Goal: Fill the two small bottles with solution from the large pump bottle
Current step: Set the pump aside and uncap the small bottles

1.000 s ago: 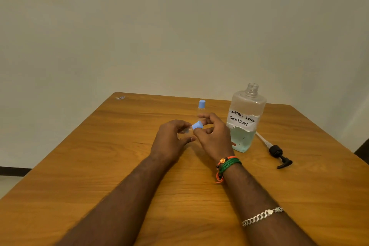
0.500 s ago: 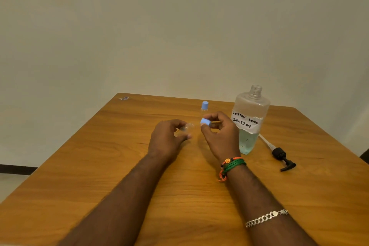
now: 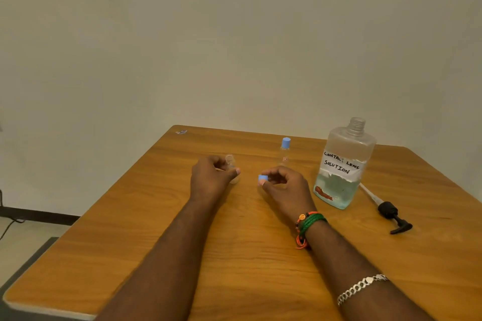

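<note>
Wooden table (image 3: 234, 255) filling the lower frame, plain wall (image 3: 234, 34) above, open small bottle (image 3: 231, 168) gripped by left hand (image 3: 208, 177), blue cap (image 3: 263, 178) pinched by right hand (image 3: 284, 185)

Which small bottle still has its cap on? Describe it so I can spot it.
Find the large labelled bottle at the table's right. Just left of it, behind the right hand, stands a slim clear bottle. Its blue cap is on; the left hand's bottle is open.

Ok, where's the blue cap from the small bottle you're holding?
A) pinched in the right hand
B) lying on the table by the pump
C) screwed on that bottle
A: the right hand pinches the blue cap, apart from the open small bottle that the left hand grips.
</note>
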`<state>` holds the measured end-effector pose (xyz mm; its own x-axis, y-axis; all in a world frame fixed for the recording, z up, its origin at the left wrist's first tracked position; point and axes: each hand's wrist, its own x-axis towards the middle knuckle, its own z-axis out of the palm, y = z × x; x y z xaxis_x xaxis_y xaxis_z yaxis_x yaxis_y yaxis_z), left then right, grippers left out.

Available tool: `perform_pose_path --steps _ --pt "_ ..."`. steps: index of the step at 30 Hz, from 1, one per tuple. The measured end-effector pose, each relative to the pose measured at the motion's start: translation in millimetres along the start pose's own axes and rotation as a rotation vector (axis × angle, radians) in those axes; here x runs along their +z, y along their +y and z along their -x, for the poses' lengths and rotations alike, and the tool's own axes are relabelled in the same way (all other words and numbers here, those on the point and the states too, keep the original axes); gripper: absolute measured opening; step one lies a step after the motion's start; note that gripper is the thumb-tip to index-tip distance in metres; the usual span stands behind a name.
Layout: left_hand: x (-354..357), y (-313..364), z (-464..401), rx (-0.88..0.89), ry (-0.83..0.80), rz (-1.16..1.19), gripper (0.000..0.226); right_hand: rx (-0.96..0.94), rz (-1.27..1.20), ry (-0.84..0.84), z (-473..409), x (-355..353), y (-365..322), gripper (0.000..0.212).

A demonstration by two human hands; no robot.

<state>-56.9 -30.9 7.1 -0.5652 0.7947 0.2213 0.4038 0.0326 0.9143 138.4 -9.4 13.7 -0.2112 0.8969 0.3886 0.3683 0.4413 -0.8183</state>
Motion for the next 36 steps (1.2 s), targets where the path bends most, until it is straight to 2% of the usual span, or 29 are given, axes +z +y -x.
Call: perform_pose_path --steps 7,13,20,24,27,33,36 --pt "5.3 1.2 0.9 0.049 -0.077 -0.118 0.032 0.062 0.132 -0.013 -16.0 18.7 -6.3 0.019" --pt "3.8 1.4 -1.2 0.034 -0.093 -0.117 0.036 0.017 0.216 -0.019 -13.9 30.6 1.6 0.019" --pt "-0.6 0.0 -1.0 -0.009 -0.139 -0.092 0.066 0.068 0.169 -0.031 -10.9 28.0 2.2 0.037" --pt "-1.5 -1.0 -1.6 -0.024 -0.163 -0.083 0.075 -0.006 0.172 0.095 -17.0 15.2 0.4 0.029" --pt "0.1 -1.3 -1.3 -0.027 -0.155 -0.081 0.075 -0.016 0.321 0.173 -33.8 -0.6 -4.0 0.037" --pt "1.2 -3.1 -0.5 -0.037 -0.143 -0.057 0.073 0.070 0.519 0.049 -76.8 -11.3 -8.0 0.069" --pt "0.6 -1.7 -0.2 -0.040 -0.161 -0.061 0.082 0.047 0.601 -0.046 -90.1 -8.4 -3.8 0.067"
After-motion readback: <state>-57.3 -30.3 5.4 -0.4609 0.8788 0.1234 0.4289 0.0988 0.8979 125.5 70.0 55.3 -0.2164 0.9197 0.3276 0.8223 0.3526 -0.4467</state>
